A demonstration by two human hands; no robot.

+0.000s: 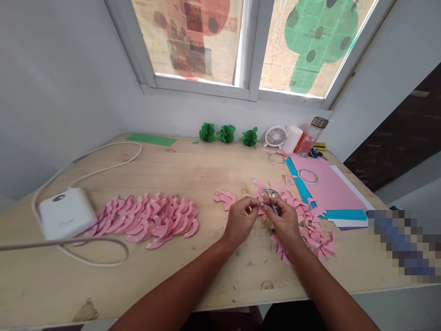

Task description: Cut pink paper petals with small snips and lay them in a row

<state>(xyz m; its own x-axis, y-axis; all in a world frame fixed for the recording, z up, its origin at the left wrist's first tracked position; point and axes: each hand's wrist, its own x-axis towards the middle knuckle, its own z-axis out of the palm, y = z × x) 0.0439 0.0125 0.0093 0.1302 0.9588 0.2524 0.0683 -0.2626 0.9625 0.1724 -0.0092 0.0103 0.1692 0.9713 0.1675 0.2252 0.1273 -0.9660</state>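
My left hand (pixel 240 220) pinches a small pink paper piece (pixel 262 210) between thumb and fingers above the wooden table (pixel 193 174). My right hand (pixel 286 221) grips a thin metal tool (pixel 272 202) that looks like tweezers or small scissors, its tip at the same pink piece. Both hands meet just right of the table's middle. A heap of pink paper scraps (pixel 312 225) lies under and to the right of my right hand. A few curled pink petals (pixel 224 198) lie just left of my hands.
Several curled pink petals (pixel 151 220) lie in rows at left, beside a white device (pixel 65 212) with a looping cable (pixel 103 151). Pink, blue and white sheets (pixel 327 186), tape rings (pixel 308 175), a small fan (pixel 275 136), a bottle (pixel 312 135) and green paper balls (pixel 225 133) sit toward the back.
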